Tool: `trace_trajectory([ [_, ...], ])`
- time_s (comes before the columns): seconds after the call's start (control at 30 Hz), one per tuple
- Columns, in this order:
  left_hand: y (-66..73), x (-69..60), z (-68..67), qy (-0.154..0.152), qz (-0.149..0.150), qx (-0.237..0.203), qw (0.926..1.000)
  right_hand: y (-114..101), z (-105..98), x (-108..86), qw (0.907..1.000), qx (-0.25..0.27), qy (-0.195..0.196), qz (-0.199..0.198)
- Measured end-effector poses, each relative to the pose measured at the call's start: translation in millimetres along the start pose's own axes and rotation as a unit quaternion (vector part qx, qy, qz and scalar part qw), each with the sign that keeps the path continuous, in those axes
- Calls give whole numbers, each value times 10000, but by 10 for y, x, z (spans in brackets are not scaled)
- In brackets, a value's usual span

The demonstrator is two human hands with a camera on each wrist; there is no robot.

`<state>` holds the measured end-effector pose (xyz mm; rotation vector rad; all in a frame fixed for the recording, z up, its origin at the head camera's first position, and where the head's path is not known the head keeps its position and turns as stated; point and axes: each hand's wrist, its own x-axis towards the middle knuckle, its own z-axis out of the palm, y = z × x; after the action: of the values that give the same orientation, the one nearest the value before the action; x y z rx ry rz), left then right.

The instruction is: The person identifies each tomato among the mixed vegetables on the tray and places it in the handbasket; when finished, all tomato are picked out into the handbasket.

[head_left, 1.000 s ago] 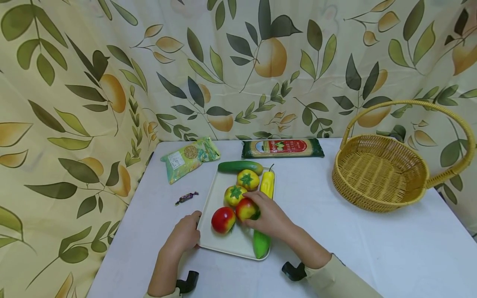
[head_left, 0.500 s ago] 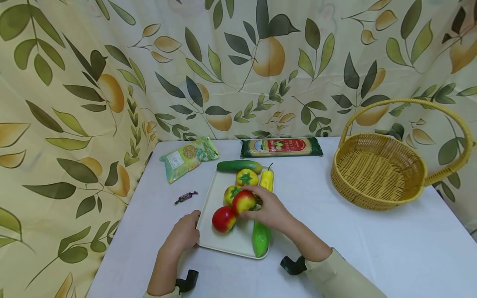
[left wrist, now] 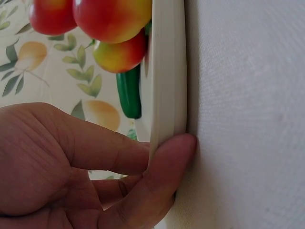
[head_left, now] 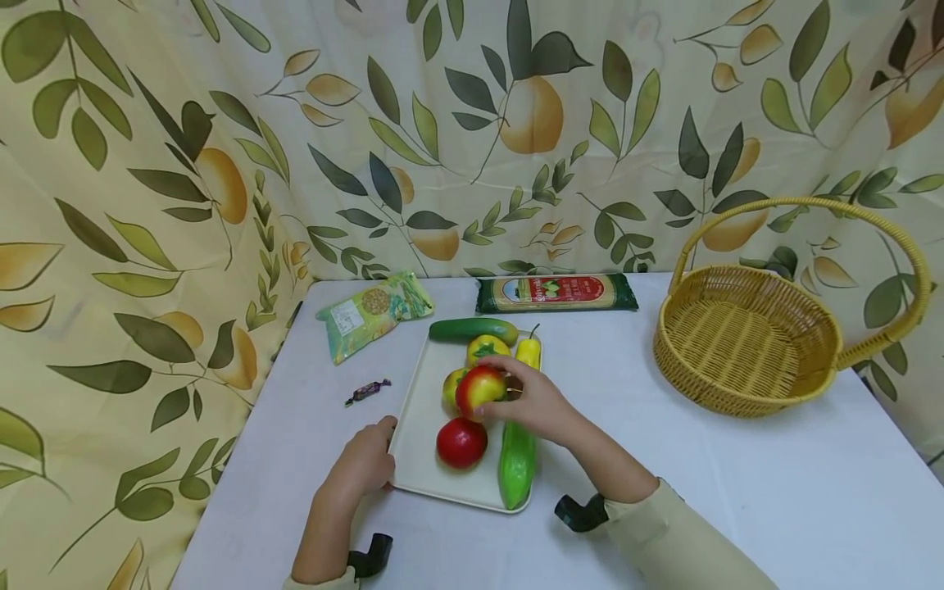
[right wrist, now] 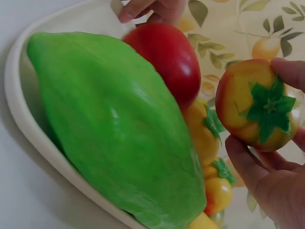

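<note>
My right hand [head_left: 538, 401] holds a red-and-yellow tomato [head_left: 479, 392] above the white tray [head_left: 416, 459], with fingertips and thumb on its sides. In the right wrist view that tomato [right wrist: 257, 105] shows its green star-shaped leaves. My left hand [head_left: 361, 460] pinches the tray's left edge; in the left wrist view its fingers [left wrist: 164, 167] grip the rim. On the tray lie a red tomato [head_left: 461, 443], two yellow ones [head_left: 487, 346], partly hidden by the right hand and the held tomato, a cucumber [head_left: 472, 330], a yellow pepper [head_left: 527, 352] and a long green vegetable [head_left: 518, 467].
A yellow wicker basket [head_left: 748, 344] with a tall handle stands at the right. Behind the tray lie a green-and-red long packet [head_left: 556, 293] and a green snack bag [head_left: 376, 315]. A wrapped candy [head_left: 367, 392] lies left of the tray. A patterned curtain closes the back.
My right hand has lifted the tomato off the tray and shifted slightly back and left. The red tomato on the tray has rolled to the right. The left hand stays at the tray edge.
</note>
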<state>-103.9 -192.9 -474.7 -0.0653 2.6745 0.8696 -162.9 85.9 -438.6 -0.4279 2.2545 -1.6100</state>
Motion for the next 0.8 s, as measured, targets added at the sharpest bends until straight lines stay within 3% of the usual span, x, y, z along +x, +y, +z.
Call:
trace_trajectory([
  [0.27, 26, -1, -19, -5, -55, 20, 10000, -63, -60, 4, 9992, 394, -23, 26],
  [0.6, 13, 3, -19, 28, 25, 99, 9999, -147, -116, 19, 9985, 515, 169, -57],
  [0.8, -3, -1, -5, -18, 4, -50, 10000, -190, -167, 32, 9972, 709, 208, -108],
])
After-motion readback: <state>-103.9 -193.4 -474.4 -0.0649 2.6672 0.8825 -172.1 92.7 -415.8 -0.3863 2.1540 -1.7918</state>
